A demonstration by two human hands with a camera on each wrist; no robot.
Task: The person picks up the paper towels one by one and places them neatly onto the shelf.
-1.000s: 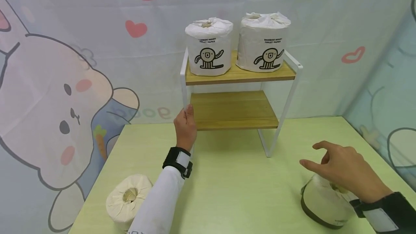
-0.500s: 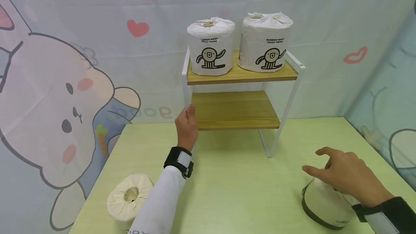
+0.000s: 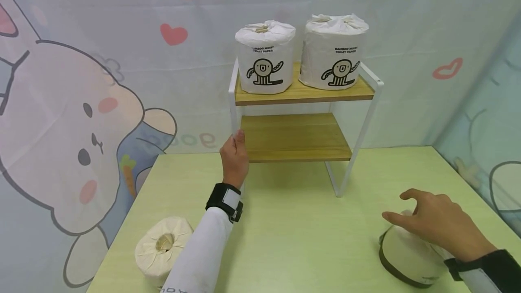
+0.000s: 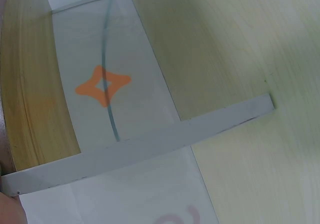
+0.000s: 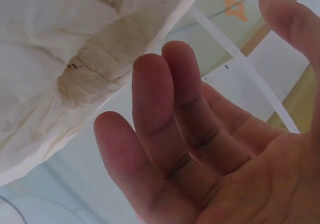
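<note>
My left hand grips the left white leg of a small two-tier shelf, its thumb lying up along the frame. In the left wrist view the white metal leg crosses the picture, and only a sliver of the hand shows. Over at the right, my right hand hovers above a paper-wrapped toilet roll, thumb and fingers spread apart and loosely bent. From the right wrist, the roll's creased end appears beyond the fingers, and nothing lies within them.
Two wrapped toilet rolls, a left one and a right one, stand on the shelf's upper board. Another roll stands at the table's front left, partly behind the left sleeve. A printed cloth hangs behind the table.
My right hand has drifted slightly right and down over the roll. The left hand keeps its grip on the shelf leg, and the whole view has shifted a little.
</note>
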